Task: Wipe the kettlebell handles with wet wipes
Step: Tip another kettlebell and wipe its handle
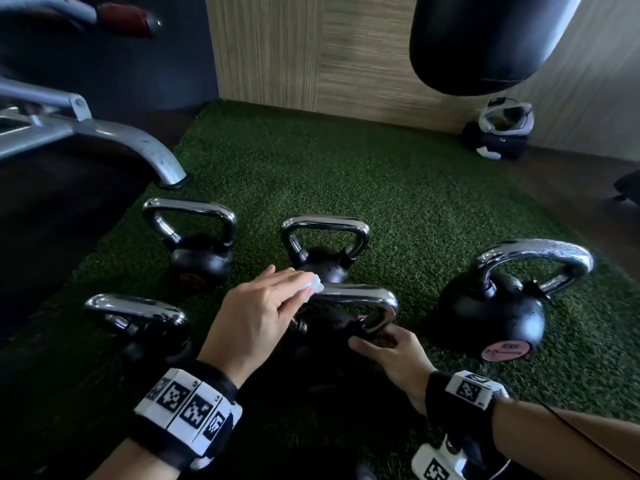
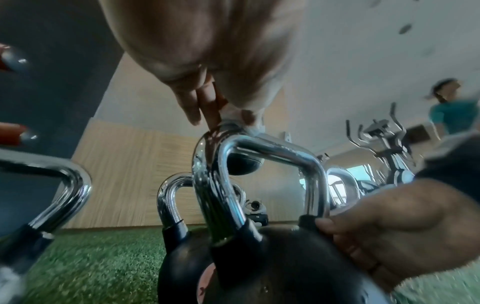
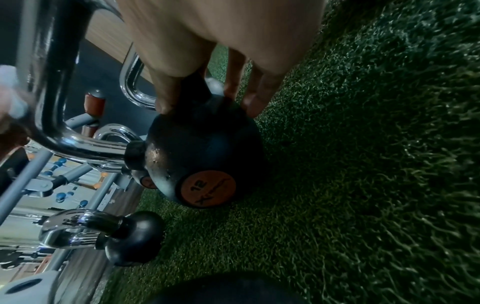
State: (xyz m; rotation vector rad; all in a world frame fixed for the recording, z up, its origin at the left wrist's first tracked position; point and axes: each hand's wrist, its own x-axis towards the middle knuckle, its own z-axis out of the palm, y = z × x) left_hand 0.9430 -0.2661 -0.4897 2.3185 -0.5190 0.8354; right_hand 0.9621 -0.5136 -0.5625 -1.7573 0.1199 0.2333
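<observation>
Green artificial turf [image 1: 398, 188], wood-panelled wall behind. Left hand [image 1: 258, 315] pinches a folded wet wipe [image 1: 313, 285] against the left top of the near centre kettlebell's chrome handle [image 1: 360, 295]. Right hand [image 1: 393, 355] grips that kettlebell [image 3: 205, 148] at the handle's right base. Four other kettlebells stand around; a punching bag [image 1: 485, 39] hangs far right.

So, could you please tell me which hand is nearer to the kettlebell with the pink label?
Right. The right hand grips the nearest kettlebell's handle base, on the side toward the pink-labelled kettlebell; the left hand wipes farther away.
</observation>
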